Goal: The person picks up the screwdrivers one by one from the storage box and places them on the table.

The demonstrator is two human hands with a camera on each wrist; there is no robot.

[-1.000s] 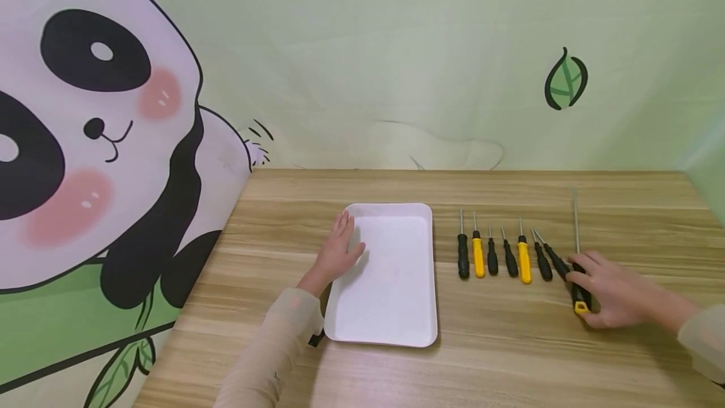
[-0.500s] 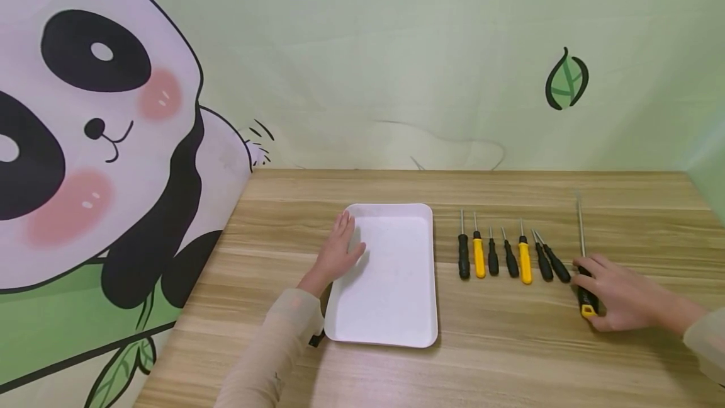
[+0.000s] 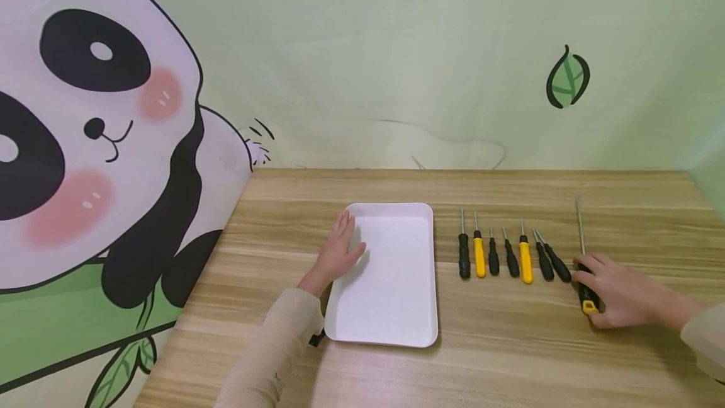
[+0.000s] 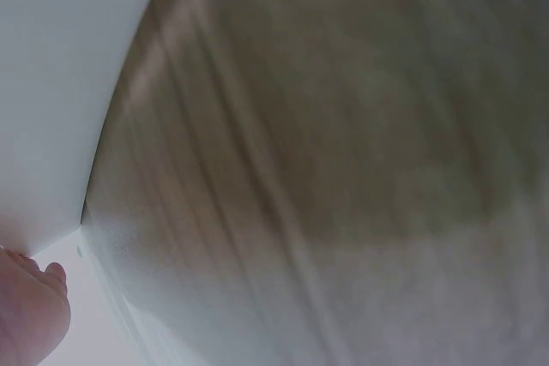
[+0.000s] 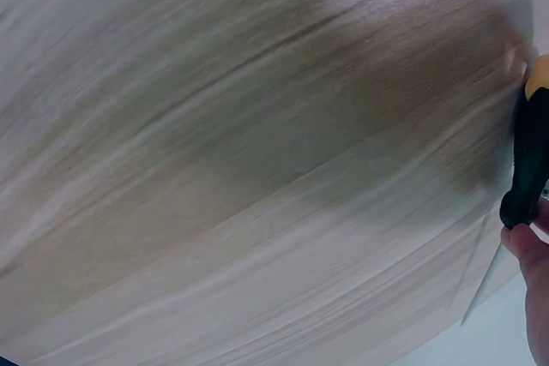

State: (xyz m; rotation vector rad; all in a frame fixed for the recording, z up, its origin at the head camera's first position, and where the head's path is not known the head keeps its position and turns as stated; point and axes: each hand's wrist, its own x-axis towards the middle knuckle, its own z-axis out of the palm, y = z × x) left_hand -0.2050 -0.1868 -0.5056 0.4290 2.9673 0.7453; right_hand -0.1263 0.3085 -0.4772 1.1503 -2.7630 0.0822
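My left hand (image 3: 337,254) rests on the left rim of a white rectangular tray (image 3: 391,288), fingers extended and thumb over the inside. Over at the right, my right hand (image 3: 620,291) grips the handle of a long screwdriver (image 3: 588,298), black with a yellow end and a thin metal shaft pointing away from me. In the right wrist view a fingertip (image 5: 525,244) touches the lower end of the black handle (image 5: 529,156). The left wrist view has the tray's outer wall (image 4: 69,83) and part of my hand (image 4: 33,306).
Between tray and right hand lies a row of smaller screwdrivers, black ones (image 3: 464,255) and yellow ones (image 3: 525,262), tips away from me. The nearest black screwdriver (image 3: 557,263) slants close to my right fingers. A printed wall (image 3: 453,80) stands behind the wooden table (image 3: 481,345).
My right hand and the long screwdriver have shifted slightly right, away from the neighbouring black screwdriver, mostly in the first half second. The left hand and tray stay still.
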